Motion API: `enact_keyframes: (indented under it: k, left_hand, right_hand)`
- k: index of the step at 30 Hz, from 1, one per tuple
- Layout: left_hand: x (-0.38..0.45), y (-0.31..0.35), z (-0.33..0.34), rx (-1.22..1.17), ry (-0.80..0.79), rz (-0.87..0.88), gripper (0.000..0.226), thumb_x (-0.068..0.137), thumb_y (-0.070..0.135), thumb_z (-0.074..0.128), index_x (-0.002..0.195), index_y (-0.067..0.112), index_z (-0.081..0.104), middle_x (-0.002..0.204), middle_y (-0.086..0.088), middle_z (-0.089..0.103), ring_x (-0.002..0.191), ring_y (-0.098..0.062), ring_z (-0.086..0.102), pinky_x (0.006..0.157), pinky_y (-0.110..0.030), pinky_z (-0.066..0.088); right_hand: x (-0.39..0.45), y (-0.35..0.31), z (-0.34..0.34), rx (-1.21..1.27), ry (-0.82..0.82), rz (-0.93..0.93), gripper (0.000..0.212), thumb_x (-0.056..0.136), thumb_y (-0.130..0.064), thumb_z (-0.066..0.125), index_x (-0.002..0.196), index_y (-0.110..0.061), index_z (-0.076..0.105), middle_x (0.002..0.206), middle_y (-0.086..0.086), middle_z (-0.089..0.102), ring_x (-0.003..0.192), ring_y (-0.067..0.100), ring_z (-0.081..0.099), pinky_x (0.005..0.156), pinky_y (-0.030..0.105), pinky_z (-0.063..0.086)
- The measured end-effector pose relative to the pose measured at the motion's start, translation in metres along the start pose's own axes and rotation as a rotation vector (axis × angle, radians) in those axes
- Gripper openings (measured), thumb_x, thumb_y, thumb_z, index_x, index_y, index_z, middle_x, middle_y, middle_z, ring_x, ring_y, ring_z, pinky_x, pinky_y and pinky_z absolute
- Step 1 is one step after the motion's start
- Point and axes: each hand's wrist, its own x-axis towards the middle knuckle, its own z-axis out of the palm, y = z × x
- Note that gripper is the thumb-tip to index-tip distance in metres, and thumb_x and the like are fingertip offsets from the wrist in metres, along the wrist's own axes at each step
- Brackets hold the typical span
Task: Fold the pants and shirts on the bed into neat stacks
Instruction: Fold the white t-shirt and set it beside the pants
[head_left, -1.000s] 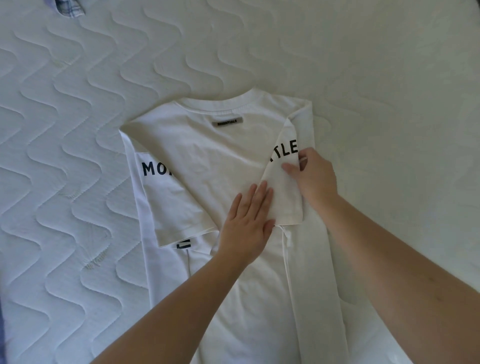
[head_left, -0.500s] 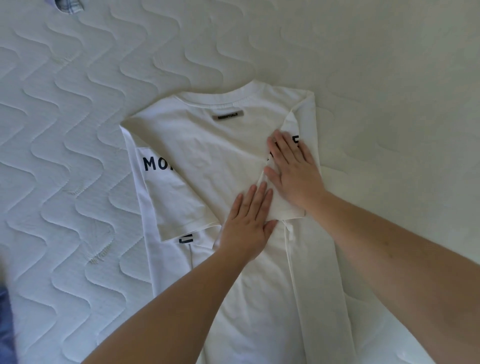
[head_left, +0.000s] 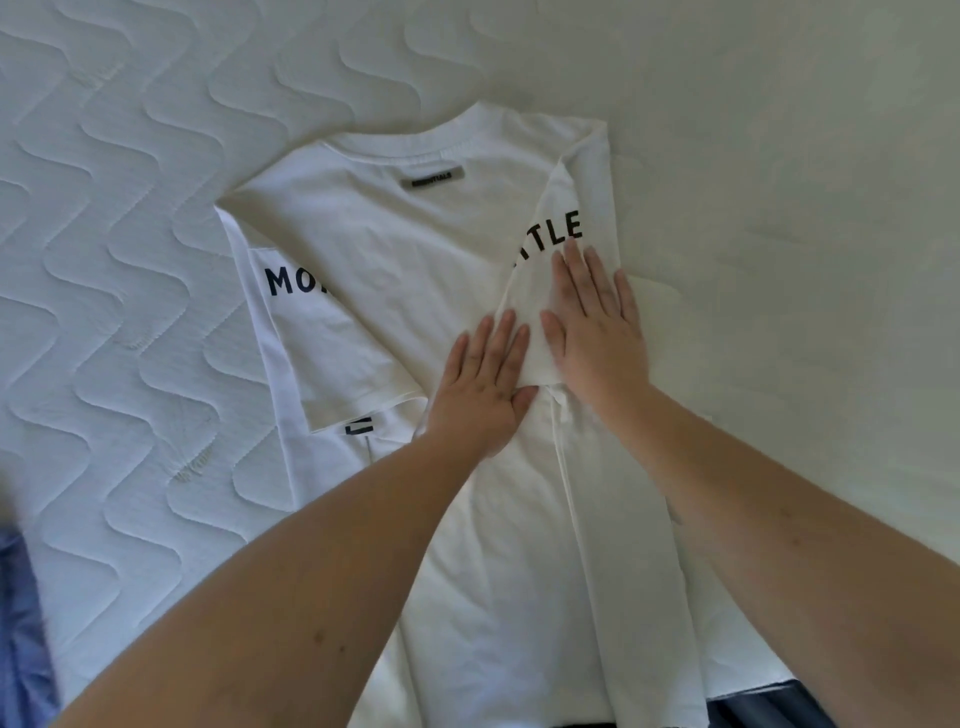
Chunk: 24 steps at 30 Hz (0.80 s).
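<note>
A white T-shirt (head_left: 395, 291) with black lettering lies back-up on the bed, collar away from me, both sides and sleeves folded in over the middle. My left hand (head_left: 483, 387) lies flat on the shirt's centre, fingers straight, at the inner edge of the right sleeve. Beside it, my right hand (head_left: 597, 327) presses flat on the folded right sleeve (head_left: 550, 228), fingertips just below the letters "TLE". The two hands nearly touch. My forearms cover much of the shirt's lower half.
The quilted white mattress (head_left: 135, 218) with a wavy stitch pattern surrounds the shirt. A blue garment (head_left: 21, 623) shows at the lower left edge. Dark fabric (head_left: 763, 706) peeks out under the shirt's hem at the bottom right.
My right hand let go of the sleeve edge it pinched, laid itself flat on the sleeve and slid back toward me, uncovering the letters. My left hand stayed put.
</note>
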Motion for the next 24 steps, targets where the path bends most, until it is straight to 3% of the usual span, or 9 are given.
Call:
enact_keyframes:
  k: [4,8,11,14,20,24]
  left_hand:
    - [0.000,0.002,-0.002,-0.005,-0.011,-0.009,0.066,0.099,0.054,0.004,0.149,0.023,-0.026,0.154,0.003,-0.037,0.142,-0.015,-0.033,0.118,-0.038,-0.019]
    - [-0.001,0.006,-0.010,0.014,-0.012,-0.027,0.067,0.103,0.050,0.014,0.153,0.020,-0.019,0.161,-0.002,-0.023,0.149,-0.021,-0.020,0.121,-0.040,-0.012]
    - [-0.017,0.021,-0.011,0.034,0.112,-0.097,0.065,0.104,0.046,0.018,0.155,0.018,-0.010,0.164,-0.005,-0.012,0.151,-0.022,-0.009,0.122,-0.042,-0.006]
    - [-0.055,0.040,0.010,-0.029,0.230,-0.147,0.067,0.103,0.042,0.020,0.153,0.016,-0.015,0.164,-0.005,-0.009,0.151,-0.020,-0.005,0.123,-0.041,-0.003]
    - [-0.166,0.057,0.084,-0.064,0.076,-0.078,0.068,0.102,0.048,0.018,0.155,0.015,-0.009,0.162,-0.002,-0.015,0.150,-0.015,-0.014,0.122,-0.037,-0.006]
    - [-0.236,0.065,0.111,-0.021,-0.008,-0.039,0.068,0.101,0.049,0.012,0.155,0.014,-0.009,0.162,-0.002,-0.016,0.150,-0.017,-0.012,0.123,-0.038,-0.004]
  right_hand:
    - [-0.090,-0.005,0.002,0.047,0.002,0.045,0.056,0.105,-0.033,0.030,0.155,-0.012,0.021,0.163,0.001,0.014,0.150,0.018,0.015,0.122,0.041,0.013]
    - [-0.164,-0.015,0.009,0.012,-0.156,-0.002,0.058,0.102,-0.037,0.028,0.153,-0.009,0.028,0.160,0.006,0.024,0.148,0.021,0.023,0.119,0.043,0.022]
    - [-0.183,-0.025,0.010,0.027,-0.245,0.062,0.062,0.101,-0.041,0.023,0.154,-0.009,0.019,0.162,0.008,0.017,0.150,0.020,0.015,0.121,0.043,0.016]
    - [-0.203,-0.029,0.013,0.017,-0.286,0.108,0.064,0.101,-0.045,0.016,0.155,-0.011,0.007,0.163,0.007,0.007,0.151,0.019,0.008,0.123,0.040,0.007]
    - [-0.274,-0.035,0.017,0.044,-0.334,0.135,0.068,0.101,-0.047,0.018,0.156,-0.010,0.005,0.163,0.006,-0.002,0.151,0.018,0.001,0.123,0.039,0.002]
    - [-0.333,-0.039,0.011,0.072,-0.483,0.133,0.072,0.101,-0.050,0.022,0.151,-0.014,-0.014,0.159,0.003,-0.021,0.150,0.016,-0.012,0.120,0.033,-0.011]
